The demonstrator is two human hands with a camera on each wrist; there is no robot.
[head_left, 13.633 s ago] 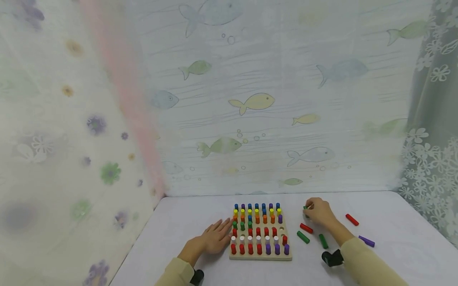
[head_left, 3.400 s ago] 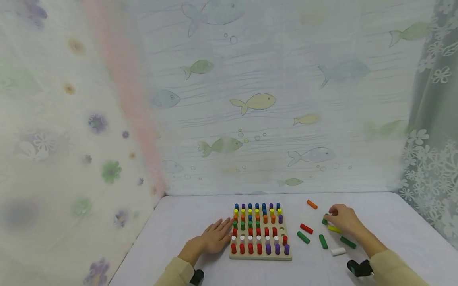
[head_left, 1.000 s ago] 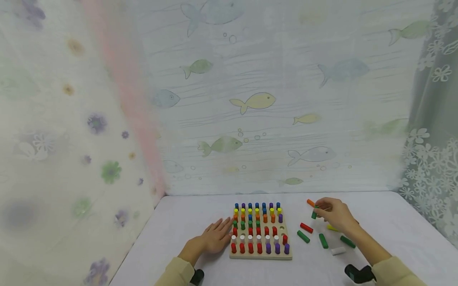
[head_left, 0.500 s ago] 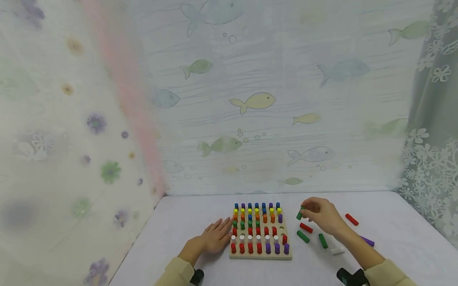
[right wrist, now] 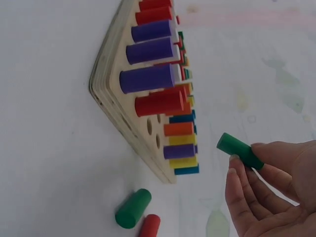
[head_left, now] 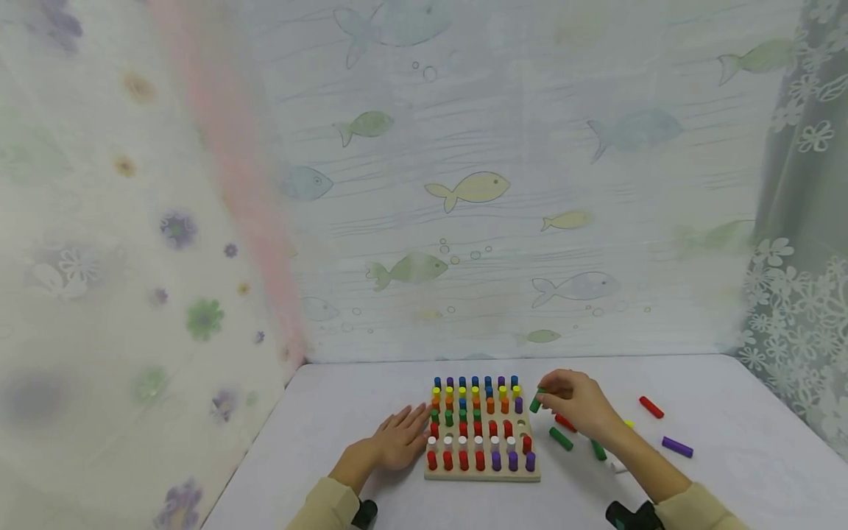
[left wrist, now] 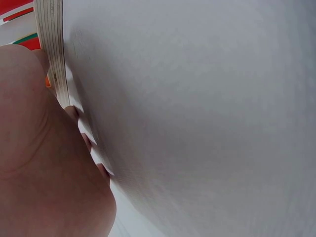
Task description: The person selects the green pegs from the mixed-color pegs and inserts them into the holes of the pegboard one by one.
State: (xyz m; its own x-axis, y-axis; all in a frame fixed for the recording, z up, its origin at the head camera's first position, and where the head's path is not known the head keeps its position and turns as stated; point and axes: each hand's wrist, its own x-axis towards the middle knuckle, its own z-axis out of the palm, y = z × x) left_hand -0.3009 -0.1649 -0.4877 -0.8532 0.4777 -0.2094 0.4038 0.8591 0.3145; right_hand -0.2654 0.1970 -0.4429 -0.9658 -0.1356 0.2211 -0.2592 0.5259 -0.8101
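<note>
My right hand (head_left: 578, 401) pinches a green peg (right wrist: 239, 149) between thumb and fingertips, tilted, just off the right edge of a wooden pegboard (head_left: 482, 477). Rows of coloured pegs stand upright in the board: blue and purple at the far side, then yellow, orange, green, red and white, with red and purple nearest. Bare holes (right wrist: 150, 126) show near its right side. Flat on the table, my left hand (head_left: 400, 439) has its fingers straight and its fingertips at the board's left edge. In the left wrist view, the palm covers much of the board.
Right of the board lie loose pegs: a green peg (head_left: 561, 439), a red peg (head_left: 565, 422) partly behind my hand, another green peg (head_left: 598, 449), a white peg (head_left: 618, 467), a purple peg (head_left: 677, 447) and a red peg (head_left: 651, 407). My forearm partly hides several.
My right hand has carried the green peg leftward from among the loose pegs to the board's right edge. Since the oldest frame, a fourth green peg stands in the green row. My left hand stays put.
</note>
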